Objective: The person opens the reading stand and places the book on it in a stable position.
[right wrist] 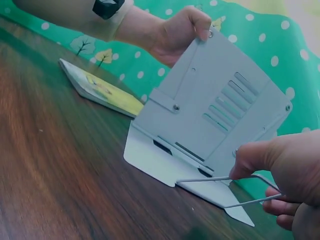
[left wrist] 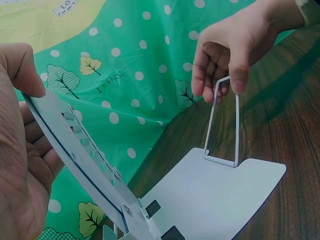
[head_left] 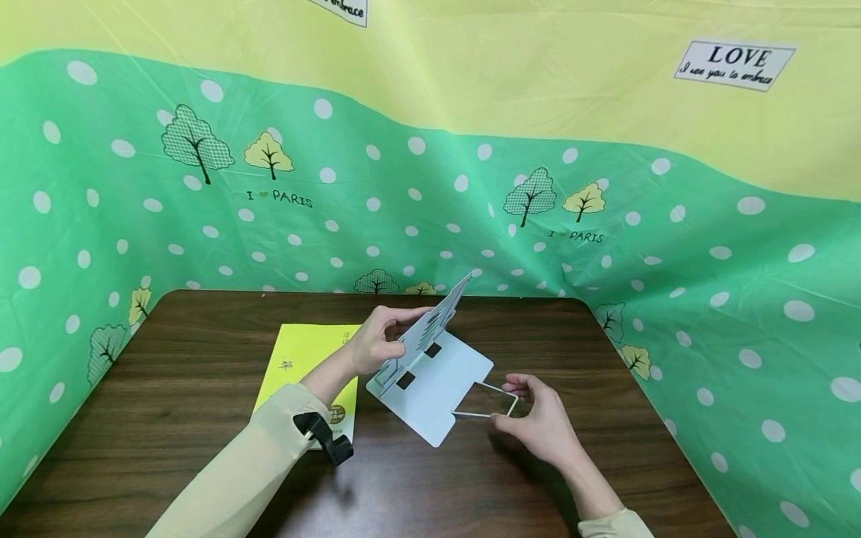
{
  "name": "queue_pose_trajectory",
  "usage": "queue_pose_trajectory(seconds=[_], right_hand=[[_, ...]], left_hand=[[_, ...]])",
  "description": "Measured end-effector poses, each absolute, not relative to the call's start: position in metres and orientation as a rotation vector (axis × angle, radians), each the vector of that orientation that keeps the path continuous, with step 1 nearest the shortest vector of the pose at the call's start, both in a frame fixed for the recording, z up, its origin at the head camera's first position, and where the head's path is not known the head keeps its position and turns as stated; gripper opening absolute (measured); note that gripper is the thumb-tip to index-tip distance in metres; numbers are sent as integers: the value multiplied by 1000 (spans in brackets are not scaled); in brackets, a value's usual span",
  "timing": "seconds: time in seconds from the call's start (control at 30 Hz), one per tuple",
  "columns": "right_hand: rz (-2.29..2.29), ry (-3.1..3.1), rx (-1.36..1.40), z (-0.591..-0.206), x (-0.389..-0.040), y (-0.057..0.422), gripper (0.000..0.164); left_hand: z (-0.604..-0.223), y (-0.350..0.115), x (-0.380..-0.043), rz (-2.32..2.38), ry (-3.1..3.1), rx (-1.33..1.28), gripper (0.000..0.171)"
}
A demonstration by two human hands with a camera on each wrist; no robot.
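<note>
A pale grey metal book stand (head_left: 440, 388) is tilted over the table, its slotted panel (right wrist: 225, 95) folded up at an angle from the flat plate (left wrist: 220, 195). My left hand (head_left: 377, 344) grips the panel's edge, thumb on one face and fingers behind it. At the plate's far end, a U-shaped wire bracket (left wrist: 237, 130) swings out. My right hand (head_left: 541, 422) pinches that wire at its outer end between thumb and fingers. Two dark rectangular holes show in the plate near the hinge.
A yellow book (head_left: 303, 355) lies on the dark wood table (head_left: 168, 418), partly under my left forearm. Behind the table hangs a green and yellow dotted curtain (head_left: 403, 172), which also runs along both sides. A black strap (head_left: 323, 437) circles my left wrist.
</note>
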State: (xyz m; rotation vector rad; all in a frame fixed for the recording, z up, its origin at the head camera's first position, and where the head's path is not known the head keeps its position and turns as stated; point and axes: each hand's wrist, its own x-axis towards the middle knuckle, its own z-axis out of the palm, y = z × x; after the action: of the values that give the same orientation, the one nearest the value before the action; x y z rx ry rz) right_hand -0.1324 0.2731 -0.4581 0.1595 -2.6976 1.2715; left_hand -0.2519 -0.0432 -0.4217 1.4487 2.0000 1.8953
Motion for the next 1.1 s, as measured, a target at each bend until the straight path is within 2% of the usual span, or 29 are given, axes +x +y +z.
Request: queue_pose_trajectory(seconds=[0.7,1.1], right_hand=[[1271,-2530,184,-452,-135,257,57],[1250,-2530,126,-445,-139,244,64]], left_hand=[[-420,-44,-251,1877,2038,1430,77],[-418,-43,-249,1874,2029,1417,77]])
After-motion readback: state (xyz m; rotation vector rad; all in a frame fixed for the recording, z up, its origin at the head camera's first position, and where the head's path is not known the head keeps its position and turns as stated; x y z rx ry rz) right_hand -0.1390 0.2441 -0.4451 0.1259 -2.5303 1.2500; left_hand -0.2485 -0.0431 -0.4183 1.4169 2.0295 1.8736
